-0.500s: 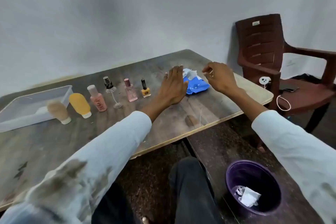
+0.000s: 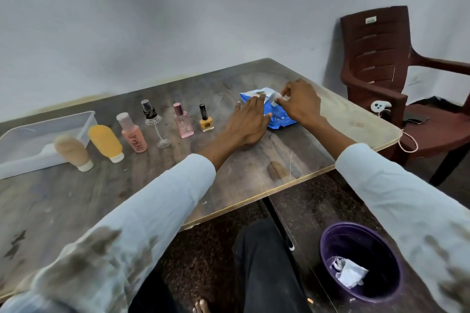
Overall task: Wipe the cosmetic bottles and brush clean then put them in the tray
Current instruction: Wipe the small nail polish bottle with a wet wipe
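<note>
A person sits at a wooden counter (image 2: 249,170). The left hand (image 2: 248,122) presses flat, fingers straight, on a blue wipes packet (image 2: 282,119); the right hand (image 2: 301,104) pinches a white wipe (image 2: 273,97) at its opening.

Risk, as a judgement: a hard tug could pull out several wipes or slide the packet, and the left forearm could topple the nearby nail polish (image 2: 206,119).

Six bottles stand in a row left of the packet, untouched. One empty-looking clear tray (image 2: 15,160) sits far left. No brush is visible. One purple bin (image 2: 361,259) stands on the floor.
</note>
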